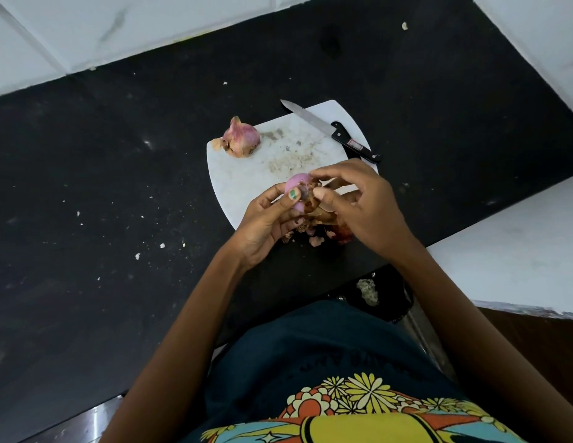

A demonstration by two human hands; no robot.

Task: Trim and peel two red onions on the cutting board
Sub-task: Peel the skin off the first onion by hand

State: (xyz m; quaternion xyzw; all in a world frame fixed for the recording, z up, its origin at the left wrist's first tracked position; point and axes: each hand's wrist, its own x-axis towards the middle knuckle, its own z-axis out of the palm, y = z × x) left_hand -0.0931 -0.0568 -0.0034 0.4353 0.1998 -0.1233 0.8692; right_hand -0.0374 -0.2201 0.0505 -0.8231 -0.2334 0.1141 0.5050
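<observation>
Black and speckled with pale crumbs, the tabletop (118, 174) runs between white tiled walls, with a white ledge on the right. Nearest the camera is the person's dark shirt with a bright flower print (342, 401). Just beyond it, below the tabletop edge, sits a dark container (387, 302) with a pale clump of scraps inside; what else it holds cannot be made out.

Above the near edge of the white cutting board (246, 187), both hands work on one red onion (296, 183). The left hand (266, 219) cups it from below, fingers curled round it and the thumb, with a green-painted nail, pressed on its smooth pink side. The right hand (362, 203) comes in from the other side, its fingers together and pinching the brown papery skin (314, 204) that hangs loose from the onion. Under the hands, torn peelings (314, 239) lie at the board's near rim and on the tabletop.

Farther off, the second red onion (242, 139) rests on the board's far left corner, its dry skin on. A black-handled knife (333, 131) lies across the far right corner, its tip past the board's edge, well apart from both hands.
</observation>
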